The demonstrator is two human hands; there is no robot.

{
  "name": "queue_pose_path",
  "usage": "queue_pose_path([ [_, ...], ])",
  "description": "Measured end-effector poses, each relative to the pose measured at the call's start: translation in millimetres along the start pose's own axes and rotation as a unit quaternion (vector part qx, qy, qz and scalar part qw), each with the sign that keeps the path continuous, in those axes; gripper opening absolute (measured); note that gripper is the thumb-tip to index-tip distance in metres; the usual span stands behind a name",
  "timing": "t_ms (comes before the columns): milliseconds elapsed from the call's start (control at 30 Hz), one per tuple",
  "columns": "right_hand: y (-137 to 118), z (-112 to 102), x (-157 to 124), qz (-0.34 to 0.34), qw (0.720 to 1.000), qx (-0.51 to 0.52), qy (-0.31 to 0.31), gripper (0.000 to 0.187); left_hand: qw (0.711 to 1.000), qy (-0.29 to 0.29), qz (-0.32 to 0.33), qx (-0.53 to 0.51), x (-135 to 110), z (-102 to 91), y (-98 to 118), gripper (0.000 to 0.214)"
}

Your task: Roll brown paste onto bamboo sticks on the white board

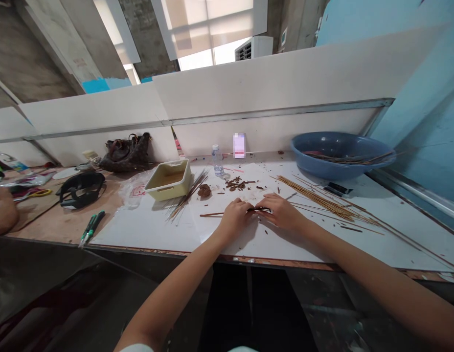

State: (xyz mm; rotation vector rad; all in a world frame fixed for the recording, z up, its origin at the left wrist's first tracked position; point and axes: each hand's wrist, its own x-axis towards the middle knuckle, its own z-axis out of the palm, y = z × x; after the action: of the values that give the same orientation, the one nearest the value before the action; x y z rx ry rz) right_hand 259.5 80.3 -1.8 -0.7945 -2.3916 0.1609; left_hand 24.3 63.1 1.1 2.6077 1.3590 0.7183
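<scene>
My left hand (235,215) is closed around a thin brown stick (211,214), whose end sticks out to the left. Close beside it, my right hand (282,211) has its fingers pinched on a dark part of what looks like the same stick. Both hands rest low over the white tabletop. Just beyond them lie short broken brown pieces (237,184) and a rough brown lump (204,191). A bundle of long tan sticks (317,198) spreads to the right of my right hand, and thin dark sticks (188,195) lie left of the lump.
At the back right stands a blue basin (344,168) with sticks inside. A yellowish tub (163,193) of brown liquid, a clear bottle (217,164) and a phone (239,146) stand behind. Left are a handbag (126,154), green-black cutters (91,228) and another person's hand (3,211).
</scene>
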Motion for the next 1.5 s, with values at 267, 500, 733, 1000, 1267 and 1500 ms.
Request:
queue_pose_path([
  [267,-1.0,0.3,-0.9,0.024,0.999,0.02,0.026,0.029,1.0,0.009,0.014,-0.008,0.9,1.8,-1.2,0.014],
  [500,-4.8,-1.4,-1.0,0.042,0.998,0.04,0.036,0.029,1.0,0.015,0.011,-0.009,1.8,-2.4,-1.6,0.016],
  [733,-2.4,-4.5,-1.4,0.036,0.997,0.05,0.042,0.029,1.0,0.016,-0.003,0.006,4.5,-3.3,-1.1,0.019],
  [1000,26.8,-12.5,-11.4,0.039,0.995,0.06,0.067,0.023,0.999,0.041,-0.016,0.015,2.5,-0.5,-17.9,0.015],
  [1267,78.9,-28.3,-27.1,0.157,0.978,0.035,0.133,0.027,0.996,0.072,-0.053,-0.011,3.0,-4.2,-30.9,0.015],
  [1500,82.3,-31.7,16.5,0.132,0.991,-0.01,0.036,0.029,0.995,0.065,-0.076,-0.011,-0.1,-4.3,-23.6,0.018],
])
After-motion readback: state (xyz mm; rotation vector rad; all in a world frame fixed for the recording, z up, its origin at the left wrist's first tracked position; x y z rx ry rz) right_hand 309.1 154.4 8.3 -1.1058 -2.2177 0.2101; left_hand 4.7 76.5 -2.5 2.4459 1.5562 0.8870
